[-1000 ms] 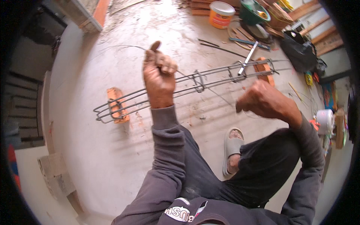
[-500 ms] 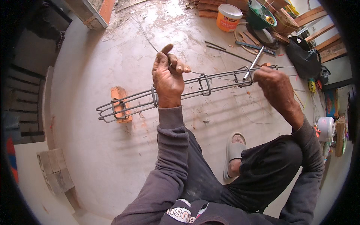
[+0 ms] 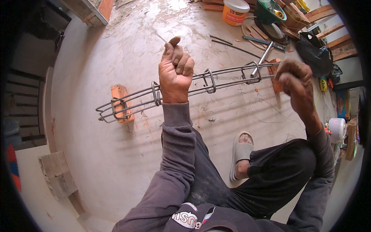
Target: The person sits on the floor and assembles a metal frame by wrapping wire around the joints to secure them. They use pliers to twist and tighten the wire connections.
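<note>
Sitting past rebar cage [image 3: 213, 82], basin [image 3: 264, 15] holds yellow item [image 3: 279, 14].

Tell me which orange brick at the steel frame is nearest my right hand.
The brick near the right end of the steel frame, beside your right hand; the other brick lies near the left end.

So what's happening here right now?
A person with bare hands is working over a steel rebar cage that rests on two orange bricks, one near the left end and one near the right. The left hand is raised over the cage, pinching a thin wire. The right hand is curled near the right brick; whether it grips wire is unclear. A silver tube lies with one end at the cage.
</note>
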The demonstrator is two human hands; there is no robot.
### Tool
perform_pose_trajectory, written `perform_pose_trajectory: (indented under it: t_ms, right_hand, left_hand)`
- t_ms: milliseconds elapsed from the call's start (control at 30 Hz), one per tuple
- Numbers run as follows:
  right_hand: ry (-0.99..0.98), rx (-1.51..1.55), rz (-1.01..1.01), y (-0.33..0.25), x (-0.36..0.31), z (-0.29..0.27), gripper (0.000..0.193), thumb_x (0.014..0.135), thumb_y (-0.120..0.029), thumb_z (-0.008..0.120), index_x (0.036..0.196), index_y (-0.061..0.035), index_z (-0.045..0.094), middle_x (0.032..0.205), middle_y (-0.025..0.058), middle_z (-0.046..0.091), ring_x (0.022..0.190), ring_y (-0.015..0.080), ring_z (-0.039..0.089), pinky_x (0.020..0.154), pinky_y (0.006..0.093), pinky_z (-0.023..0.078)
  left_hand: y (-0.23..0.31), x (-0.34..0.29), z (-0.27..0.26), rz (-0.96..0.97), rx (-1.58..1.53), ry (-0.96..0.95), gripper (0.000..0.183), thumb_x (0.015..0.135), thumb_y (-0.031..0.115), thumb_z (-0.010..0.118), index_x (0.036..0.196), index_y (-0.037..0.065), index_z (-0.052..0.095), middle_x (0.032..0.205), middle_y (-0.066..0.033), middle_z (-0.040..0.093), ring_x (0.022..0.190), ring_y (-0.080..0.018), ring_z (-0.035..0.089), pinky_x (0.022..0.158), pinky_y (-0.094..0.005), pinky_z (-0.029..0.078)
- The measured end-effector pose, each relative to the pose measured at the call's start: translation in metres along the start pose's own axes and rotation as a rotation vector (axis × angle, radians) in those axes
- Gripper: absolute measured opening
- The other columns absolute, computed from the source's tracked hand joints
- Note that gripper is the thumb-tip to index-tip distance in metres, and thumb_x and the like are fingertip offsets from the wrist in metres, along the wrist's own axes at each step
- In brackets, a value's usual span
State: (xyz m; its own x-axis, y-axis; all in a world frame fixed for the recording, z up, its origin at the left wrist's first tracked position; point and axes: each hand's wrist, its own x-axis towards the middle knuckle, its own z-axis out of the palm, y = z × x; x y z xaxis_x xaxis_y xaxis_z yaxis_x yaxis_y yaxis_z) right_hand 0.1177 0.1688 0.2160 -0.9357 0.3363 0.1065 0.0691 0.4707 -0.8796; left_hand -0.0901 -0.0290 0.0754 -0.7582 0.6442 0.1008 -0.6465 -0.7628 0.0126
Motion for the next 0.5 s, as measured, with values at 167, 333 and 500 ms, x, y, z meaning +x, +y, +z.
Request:
perform_pose_trajectory:
  t_ms: [167, 333, 500]
  right_hand:
    - [0.275, -0.245, -0.149, 0.046, 0.004, -0.015, 0.005, 0.084, 0.0, 0.057, 0.083, -0.0003, 0.063, 0.065, -0.0039, 0.051, 0.061, 0.0077, 0.05, 0.052, 0.0258, 0.04]
    - [-0.308, -0.879, -0.224, 0.046, -0.004, -0.01, 0.009, 0.078, -0.003, 0.061, 0.072, -0.0039, 0.054, 0.061, 0.0133, 0.056, 0.063, 0.031, 0.062, 0.059, 0.0392, 0.047]
    - [-0.729, -0.572, -0.036, 0.038, -0.008, 0.002, 0.004, 0.077, -0.002, 0.06, 0.075, -0.0033, 0.057, 0.067, 0.015, 0.061, 0.067, 0.0356, 0.063, 0.062, 0.0446, 0.047]
  left_hand:
    - [-0.015, 0.001, 0.019, 0.007, 0.22, 0.071, 0.03, 0.105, 0.019, 0.042, 0.127, -0.001, 0.049, 0.062, 0.0025, 0.032, 0.044, -0.0065, 0.028, 0.041, -0.0234, 0.027]
    - [0.001, 0.0, 0.015, 0.267, 0.542, 0.283, 0.026, 0.105, 0.019, 0.043, 0.119, -0.001, 0.051, 0.07, -0.0023, 0.048, 0.046, -0.0074, 0.035, 0.041, -0.023, 0.032]
    - [0.009, 0.002, 0.005, 0.321, 0.335, 0.396, 0.025, 0.105, 0.02, 0.044, 0.117, -0.001, 0.05, 0.068, -0.0008, 0.044, 0.045, -0.0076, 0.029, 0.04, -0.0245, 0.026]
